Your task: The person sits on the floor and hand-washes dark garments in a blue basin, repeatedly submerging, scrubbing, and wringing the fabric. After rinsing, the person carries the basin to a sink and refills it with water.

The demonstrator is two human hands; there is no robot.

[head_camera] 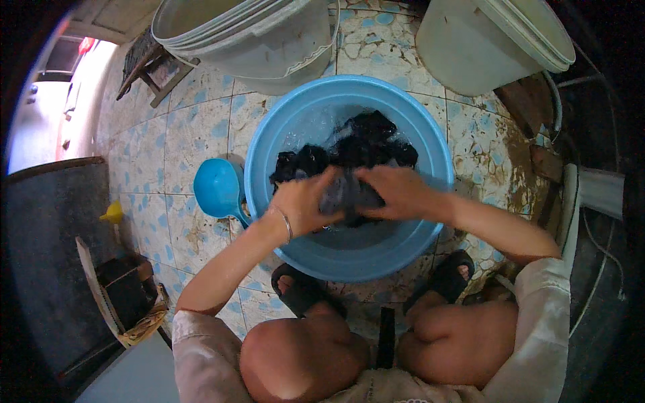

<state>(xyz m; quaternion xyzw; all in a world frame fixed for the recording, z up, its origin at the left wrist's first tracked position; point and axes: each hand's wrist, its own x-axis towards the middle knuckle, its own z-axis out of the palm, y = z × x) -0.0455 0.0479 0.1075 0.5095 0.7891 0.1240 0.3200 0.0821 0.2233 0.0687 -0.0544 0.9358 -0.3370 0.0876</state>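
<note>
A round blue plastic basin stands on the tiled floor between my feet, with water and dark wet cloth in it. My left hand, with a bracelet at the wrist, grips the left side of a bunched dark grey part of the cloth. On the right side of the same bunch is my right hand, its fingers curled round the fabric. Both hands are over the middle of the basin, a little apart and slightly blurred. The fingertips are partly hidden by the cloth.
A blue plastic dipper lies against the basin's left side. Beyond the basin stand two large whitish plastic buckets. A small wooden stool is at the upper left, a yellow funnel at the left.
</note>
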